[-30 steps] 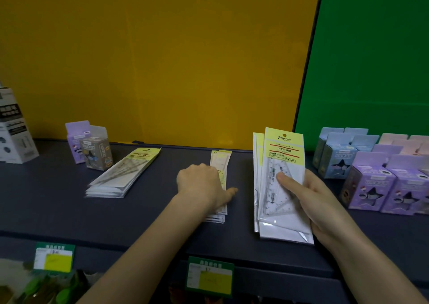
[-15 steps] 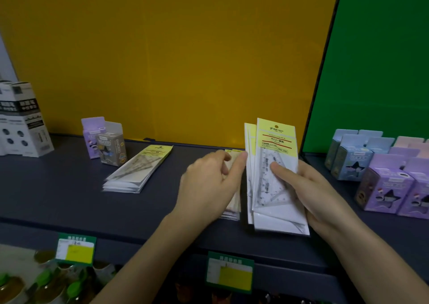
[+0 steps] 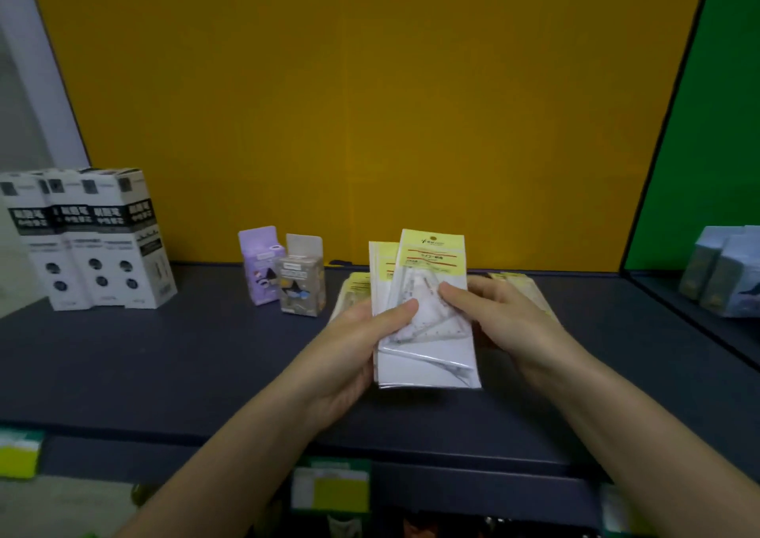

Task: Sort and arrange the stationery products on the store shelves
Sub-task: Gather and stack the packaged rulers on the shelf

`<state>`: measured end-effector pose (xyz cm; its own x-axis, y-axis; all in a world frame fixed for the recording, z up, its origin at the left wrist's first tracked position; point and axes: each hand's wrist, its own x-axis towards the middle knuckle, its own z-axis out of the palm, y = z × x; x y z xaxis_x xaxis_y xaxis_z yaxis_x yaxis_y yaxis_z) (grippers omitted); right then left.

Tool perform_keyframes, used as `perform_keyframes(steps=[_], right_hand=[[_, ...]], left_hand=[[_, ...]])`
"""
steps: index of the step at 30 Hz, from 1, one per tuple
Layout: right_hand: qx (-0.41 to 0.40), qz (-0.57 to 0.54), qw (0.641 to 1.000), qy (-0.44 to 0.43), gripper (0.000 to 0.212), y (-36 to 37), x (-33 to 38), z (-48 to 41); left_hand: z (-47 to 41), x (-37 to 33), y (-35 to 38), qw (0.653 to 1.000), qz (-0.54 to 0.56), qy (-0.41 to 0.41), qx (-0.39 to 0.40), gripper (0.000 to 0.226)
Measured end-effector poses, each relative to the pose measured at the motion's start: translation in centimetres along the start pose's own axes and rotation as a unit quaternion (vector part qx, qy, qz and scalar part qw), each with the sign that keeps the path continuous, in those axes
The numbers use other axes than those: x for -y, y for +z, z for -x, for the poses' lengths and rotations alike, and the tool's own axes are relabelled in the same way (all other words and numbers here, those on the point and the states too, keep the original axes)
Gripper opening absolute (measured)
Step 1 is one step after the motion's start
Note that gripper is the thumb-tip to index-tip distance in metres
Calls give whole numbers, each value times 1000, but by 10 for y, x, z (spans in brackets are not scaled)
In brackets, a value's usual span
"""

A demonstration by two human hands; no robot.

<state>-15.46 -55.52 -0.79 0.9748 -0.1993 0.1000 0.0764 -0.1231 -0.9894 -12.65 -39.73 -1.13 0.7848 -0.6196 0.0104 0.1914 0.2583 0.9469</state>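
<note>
Head view: both hands hold a small stack of set-square packets [image 3: 425, 315] upright above the dark shelf [image 3: 164, 365], about centre frame. The left hand [image 3: 362, 344] clamps the stack's 9 o'clock edge, thumb across the front; the right hand [image 3: 506, 319] clamps the 3 o'clock side, thumb pressed on the clear triangle inside the top packet. The packets are fanned a little, the rear ones peeking out toward 10 o'clock.

To do this step well, I judge the stack wants squaring first: ease the thumbs, tap the bottom edges level on the shelf, then lay or stand it as one block so the yellow headers line up.

More flat packets [image 3: 353, 291] lie on the shelf just behind the hands, partly hidden. At 9 o'clock from the stack stand two small boxes [image 3: 288, 274], and farther out at 9 o'clock a row of tall white boxes [image 3: 90, 241]. Pale boxes [image 3: 719, 274] sit at 3 o'clock beyond the green divider. Open shelf runs toward 8 o'clock, between the hands and the front lip, which carries a price label [image 3: 329, 488] at 6 o'clock.
</note>
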Motion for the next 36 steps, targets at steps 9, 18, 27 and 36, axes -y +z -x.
perform_keyframes(steps=[9,18,27,36], right_hand=[[-43,13,999,26,12,66,-4,-22],[-151,22,988,26,20,52,2,-35],[-151,231,960,55,21,69,-14,-64],[-177,374,909,-46,39,79,4,-39]], left_hand=[[15,-21,-84,1000,-20,-14,-9,17],[28,-49,-131,994,-72,38,-74,16],[28,-50,-146,992,-74,34,-97,21],[26,-46,-132,993,-65,48,-88,19]])
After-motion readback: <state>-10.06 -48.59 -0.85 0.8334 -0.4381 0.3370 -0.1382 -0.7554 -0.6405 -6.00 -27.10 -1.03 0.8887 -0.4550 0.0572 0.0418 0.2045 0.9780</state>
